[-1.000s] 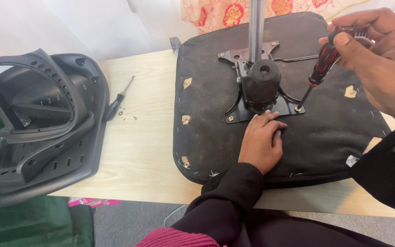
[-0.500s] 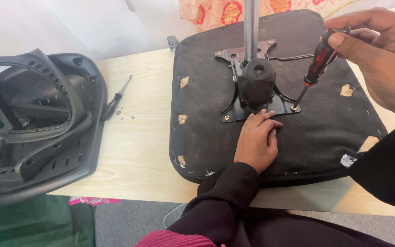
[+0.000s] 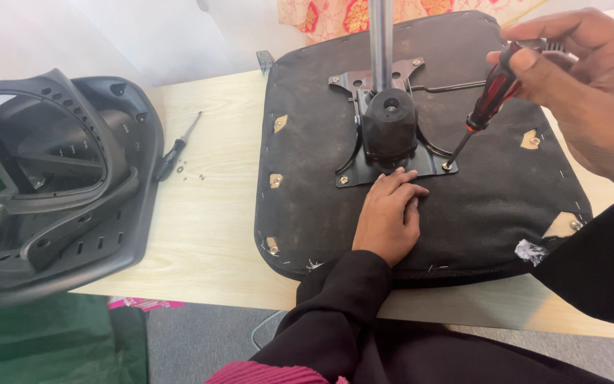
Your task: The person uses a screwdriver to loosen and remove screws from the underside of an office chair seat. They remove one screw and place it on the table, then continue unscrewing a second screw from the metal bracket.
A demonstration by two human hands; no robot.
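The right hand point(image 3: 591, 92), in the upper right of the frame, is gripping the dark red, translucent handle of a screwdriver point(image 3: 490, 99) with its fingers closed round the top; the far end of the handle is lying hidden under the fingers, and the wrist is running off the right edge. The steel tip is slanting down to a small brass-coloured screw point(image 3: 447, 166) at the lower right corner of the black metal mounting plate point(image 3: 364, 174). Whether the tip is seated in the screw head is too small to make out.

The left hand point(image 3: 386, 217) is resting flat and open, fingers together, on the upturned black fabric-covered chair seat point(image 3: 477, 213) at the centre, fingertips touching the plate's near edge. A black sleeve is covering its wrist.

A shiny steel column point(image 3: 378, 35) is rising from a black plastic hub point(image 3: 389, 131) on the plate and is being cut off by the top edge. The seat's far corners are partly running out of the frame.

At the left a black moulded plastic chair back point(image 3: 58, 185) is lying on the table, its lower part overhanging the near edge. Between it and the seat a second, slim black-handled screwdriver point(image 3: 173, 155) is lying beside a few tiny loose screws point(image 3: 190, 171), hard to count.

Everything is sitting on a pale wood-grain tabletop point(image 3: 207, 235). Beyond it are showing a white wall and a strip of floral cloth point(image 3: 335, 14) in red and cream; below it, grey floor and something dark green at the lower left.
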